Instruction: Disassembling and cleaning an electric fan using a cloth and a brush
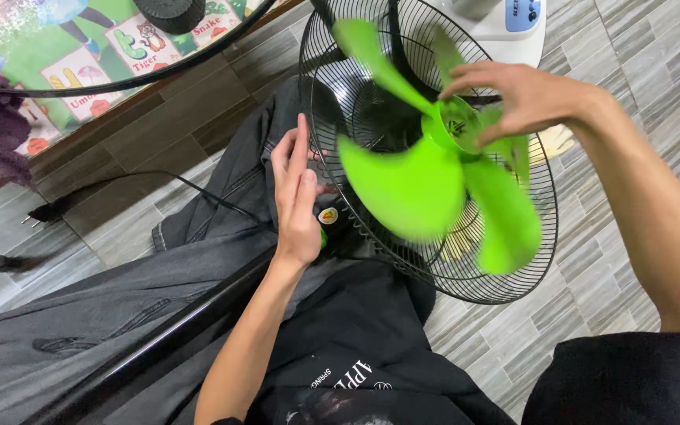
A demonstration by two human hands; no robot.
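Green fan blade, centre right of the frame, blurred, sits in front of the black wire grille. Thin plastic, probably light and a little bendy at the tips, stiff at the hub; better to take hold at the hub, not at the edges. Right hand, from upper right, pinches the hub with curled fingers. Left hand, flat with fingers together, rests against the grille rim. Below, dark trousers and grey tiled floor.

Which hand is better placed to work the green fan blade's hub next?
Right, probably. The right hand already has its fingertips at the hub of the green fan blade; the left hand rests at the black rear guard rim.
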